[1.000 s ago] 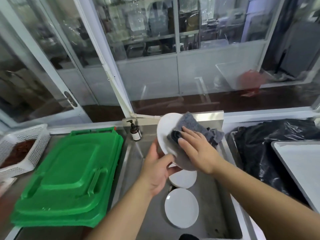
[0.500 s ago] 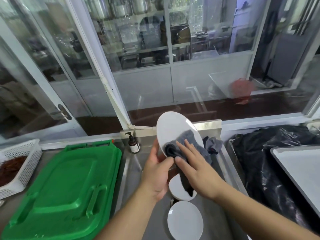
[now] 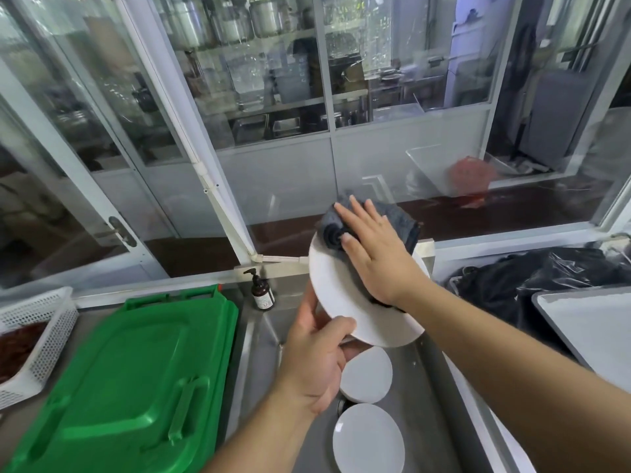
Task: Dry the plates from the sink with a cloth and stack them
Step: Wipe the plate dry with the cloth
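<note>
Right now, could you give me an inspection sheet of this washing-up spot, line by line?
Surface: steel sink sunk in a metal counter.
Job's things: white plate held tilted above the sink; grey cloth pressed on its upper part; two more white plates lie in the basin.
Clutter: green plastic lid left of the sink, brown pump bottle at the sink's back edge, white mesh basket far left, black plastic bag and a grey tray to the right.
Hands: left hand grips the plate's lower rim; right hand lies flat on the cloth.
Cables: nothing seen.
Surroundings: glass partitions, with shelves of metal pots behind.
</note>
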